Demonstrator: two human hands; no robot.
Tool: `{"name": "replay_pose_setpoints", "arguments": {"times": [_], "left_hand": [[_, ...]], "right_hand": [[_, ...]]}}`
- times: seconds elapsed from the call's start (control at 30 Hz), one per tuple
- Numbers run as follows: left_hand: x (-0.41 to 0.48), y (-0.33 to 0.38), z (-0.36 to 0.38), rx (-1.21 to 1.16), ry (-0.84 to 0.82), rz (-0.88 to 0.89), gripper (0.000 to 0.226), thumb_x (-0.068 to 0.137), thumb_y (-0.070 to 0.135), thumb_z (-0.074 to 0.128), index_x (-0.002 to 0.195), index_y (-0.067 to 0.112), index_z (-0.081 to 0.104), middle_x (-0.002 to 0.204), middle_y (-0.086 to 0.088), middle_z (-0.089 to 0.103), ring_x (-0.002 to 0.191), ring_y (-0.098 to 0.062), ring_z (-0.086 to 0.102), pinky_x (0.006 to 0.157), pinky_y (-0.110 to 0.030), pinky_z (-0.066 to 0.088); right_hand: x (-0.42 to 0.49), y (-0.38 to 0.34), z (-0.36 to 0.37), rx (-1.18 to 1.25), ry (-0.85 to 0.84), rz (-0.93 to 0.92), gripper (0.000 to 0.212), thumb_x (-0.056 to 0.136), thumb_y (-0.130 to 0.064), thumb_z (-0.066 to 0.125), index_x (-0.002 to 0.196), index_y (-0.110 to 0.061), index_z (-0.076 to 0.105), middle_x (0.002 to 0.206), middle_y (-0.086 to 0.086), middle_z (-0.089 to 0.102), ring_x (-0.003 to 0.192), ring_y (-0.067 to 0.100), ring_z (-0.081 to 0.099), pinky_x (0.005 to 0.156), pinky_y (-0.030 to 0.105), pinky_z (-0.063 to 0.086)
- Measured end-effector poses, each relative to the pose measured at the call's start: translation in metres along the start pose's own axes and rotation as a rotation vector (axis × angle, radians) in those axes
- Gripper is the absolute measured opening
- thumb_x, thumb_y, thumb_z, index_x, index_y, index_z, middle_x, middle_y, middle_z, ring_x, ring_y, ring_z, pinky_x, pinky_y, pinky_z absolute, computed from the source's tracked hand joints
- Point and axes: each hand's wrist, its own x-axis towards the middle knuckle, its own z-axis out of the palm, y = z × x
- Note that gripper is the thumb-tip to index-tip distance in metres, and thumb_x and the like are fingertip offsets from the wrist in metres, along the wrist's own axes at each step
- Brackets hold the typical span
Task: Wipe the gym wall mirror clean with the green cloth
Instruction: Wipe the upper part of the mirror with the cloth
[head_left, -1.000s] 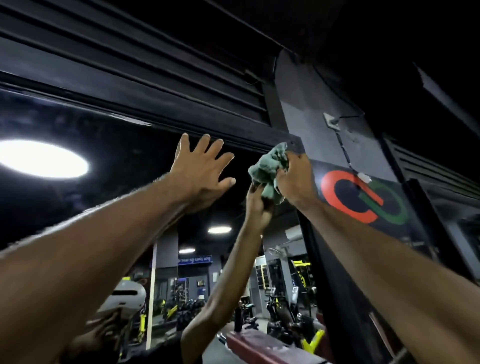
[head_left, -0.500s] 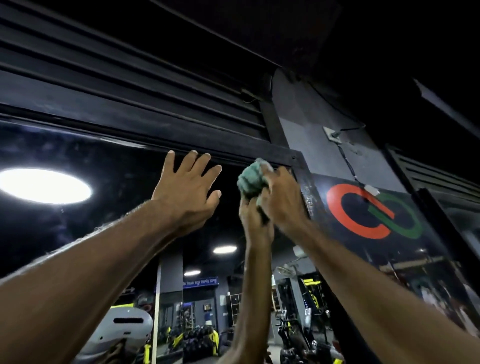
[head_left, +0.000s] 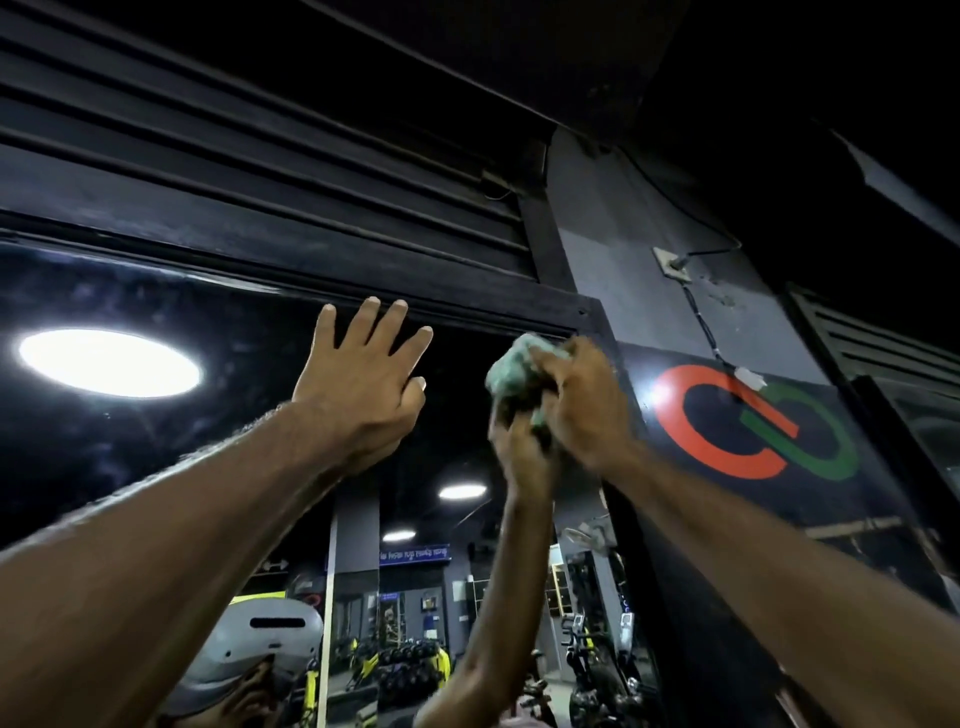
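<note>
The wall mirror (head_left: 156, 467) fills the left and centre, with a dark frame along its top edge. My right hand (head_left: 587, 405) grips a bunched green cloth (head_left: 511, 366) and presses it against the glass near the mirror's upper right corner; the hand is motion-blurred. The mirror shows that arm and cloth reflected just below. My left hand (head_left: 358, 384) lies flat on the glass with fingers spread, its fingertips reaching the top frame.
Black slatted panels (head_left: 260, 156) run above the mirror. A dark pillar with a red and green logo (head_left: 748, 421) stands right of it, with a cable and wall box (head_left: 672, 262) above. The mirror reflects ceiling lights (head_left: 109, 364) and gym machines.
The view has tilted upward. My right hand with the cloth has shifted a little left and down from the mirror's top right corner. My left hand stays spread on the glass.
</note>
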Motion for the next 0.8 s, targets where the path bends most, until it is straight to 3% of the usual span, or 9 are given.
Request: {"name": "replay_pose_setpoints", "arguments": {"times": [0.1, 0.2, 0.27, 0.33, 0.5, 0.57, 0.63, 0.73, 0.8], "left_hand": [[0.001, 0.000, -0.002, -0.002, -0.008, 0.004, 0.065, 0.103, 0.049, 0.017, 0.165, 0.031, 0.002, 0.174, -0.005, -0.007, 0.159, -0.027, -0.011, 0.126, -0.060, -0.006], [-0.002, 0.000, -0.002, -0.012, -0.011, 0.003, 0.065, 0.104, 0.048, 0.017, 0.165, 0.030, 0.002, 0.174, -0.005, -0.008, 0.159, -0.027, -0.012, 0.125, -0.060, -0.007], [-0.002, 0.002, -0.003, -0.013, -0.018, 0.004, 0.065, 0.105, 0.047, 0.017, 0.165, 0.029, 0.001, 0.174, -0.005, -0.008, 0.159, -0.027, -0.012, 0.125, -0.060, -0.007], [-0.002, 0.002, -0.003, -0.016, -0.035, 0.001, 0.064, 0.105, 0.046, 0.017, 0.165, 0.029, 0.000, 0.174, -0.006, -0.010, 0.159, -0.027, -0.014, 0.125, -0.061, -0.008], [-0.001, 0.000, -0.002, -0.004, -0.041, 0.001, 0.065, 0.105, 0.048, 0.016, 0.165, 0.031, -0.002, 0.173, -0.005, -0.010, 0.159, -0.026, -0.014, 0.125, -0.060, -0.008], [-0.002, -0.002, -0.001, -0.016, -0.025, -0.001, 0.064, 0.105, 0.049, 0.017, 0.165, 0.032, -0.001, 0.174, -0.004, -0.009, 0.159, -0.025, -0.013, 0.126, -0.058, -0.008], [-0.002, -0.002, -0.001, -0.025, -0.013, 0.003, 0.064, 0.106, 0.050, 0.017, 0.165, 0.033, 0.000, 0.174, -0.003, -0.008, 0.159, -0.023, -0.013, 0.126, -0.057, -0.009], [-0.011, -0.005, -0.002, -0.039, 0.001, -0.008, 0.066, 0.106, 0.055, 0.021, 0.165, 0.032, 0.003, 0.174, -0.001, -0.005, 0.160, -0.021, -0.011, 0.127, -0.054, -0.007], [-0.027, -0.010, 0.000, -0.032, 0.017, -0.019, 0.069, 0.104, 0.058, 0.023, 0.165, 0.032, 0.005, 0.174, -0.001, -0.003, 0.160, -0.021, -0.009, 0.127, -0.055, -0.006]], "right_hand": [[0.024, -0.005, 0.009, -0.032, 0.090, 0.230, 0.036, 0.085, -0.013, 0.059, 0.116, -0.026, 0.072, 0.101, 0.008, 0.062, 0.095, 0.029, 0.062, 0.080, 0.030, 0.048], [-0.004, -0.026, 0.027, 0.075, 0.031, 0.186, 0.041, 0.090, -0.033, 0.053, 0.129, -0.028, 0.062, 0.113, 0.003, 0.045, 0.108, 0.020, 0.044, 0.089, 0.023, 0.033], [-0.010, -0.012, 0.022, 0.146, -0.008, 0.143, 0.034, 0.100, -0.040, 0.047, 0.125, -0.028, 0.066, 0.113, 0.001, 0.041, 0.110, 0.018, 0.042, 0.095, 0.028, 0.036], [-0.001, 0.003, 0.019, 0.148, 0.004, 0.181, 0.025, 0.101, -0.038, 0.051, 0.110, -0.029, 0.073, 0.110, 0.004, 0.049, 0.107, 0.020, 0.048, 0.096, 0.033, 0.043], [0.007, 0.013, 0.016, 0.058, 0.003, 0.128, 0.026, 0.089, -0.022, 0.070, 0.114, -0.020, 0.075, 0.101, 0.007, 0.067, 0.093, 0.022, 0.065, 0.083, 0.026, 0.047], [0.026, 0.018, 0.010, -0.015, 0.046, 0.253, 0.022, 0.088, -0.013, 0.063, 0.106, -0.018, 0.074, 0.099, 0.012, 0.065, 0.094, 0.031, 0.065, 0.075, 0.029, 0.046], [0.038, 0.001, 0.016, -0.022, 0.027, 0.354, 0.028, 0.090, -0.013, 0.055, 0.115, -0.018, 0.068, 0.109, 0.018, 0.060, 0.104, 0.037, 0.059, 0.081, 0.036, 0.043], [-0.008, -0.039, 0.024, 0.083, -0.101, 0.058, 0.049, 0.092, -0.010, 0.054, 0.140, -0.018, 0.054, 0.120, 0.019, 0.052, 0.108, 0.036, 0.051, 0.088, 0.040, 0.044], [-0.067, -0.034, 0.002, 0.125, -0.270, -0.187, 0.065, 0.087, -0.019, 0.054, 0.151, -0.024, 0.043, 0.118, 0.010, 0.049, 0.103, 0.021, 0.047, 0.079, 0.022, 0.042]]}}
